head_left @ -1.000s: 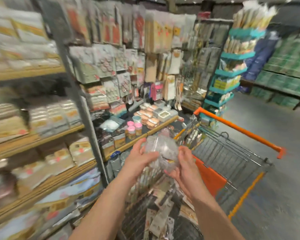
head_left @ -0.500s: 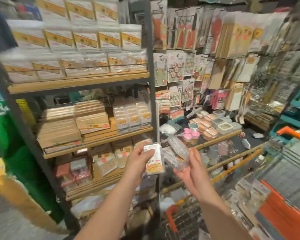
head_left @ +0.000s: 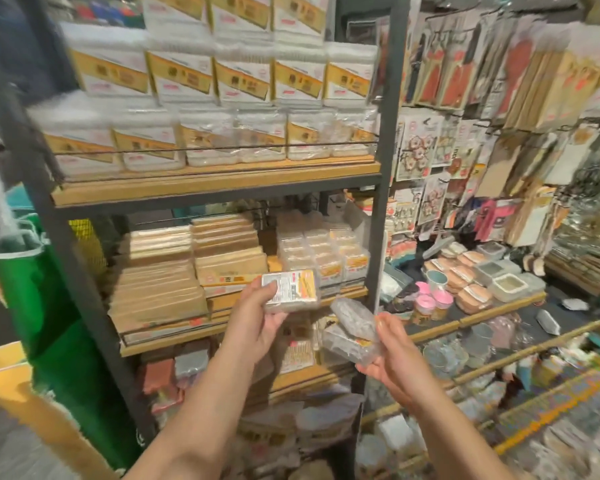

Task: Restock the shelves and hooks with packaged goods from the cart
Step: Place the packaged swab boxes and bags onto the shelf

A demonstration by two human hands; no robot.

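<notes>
While the left hand (head_left: 257, 320) grips one labelled pack (head_left: 289, 290) up toward matching stock on the middle shelf (head_left: 222, 327), the right hand (head_left: 390, 355) cradles spare clear packs (head_left: 352, 327), seemingly waiting.

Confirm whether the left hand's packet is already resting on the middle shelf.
No: the left hand grips the labelled packet in the air, in front of the middle shelf.

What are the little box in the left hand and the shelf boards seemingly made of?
The small box in the left hand looks like clear, glossy plastic: its edges are see-through and catch light, with a printed paper-like label on the face. The shelf board looks like pale wood or wood-look laminate with a matt finish; which of the two cannot be told. The upright post seems dark painted metal.
</notes>
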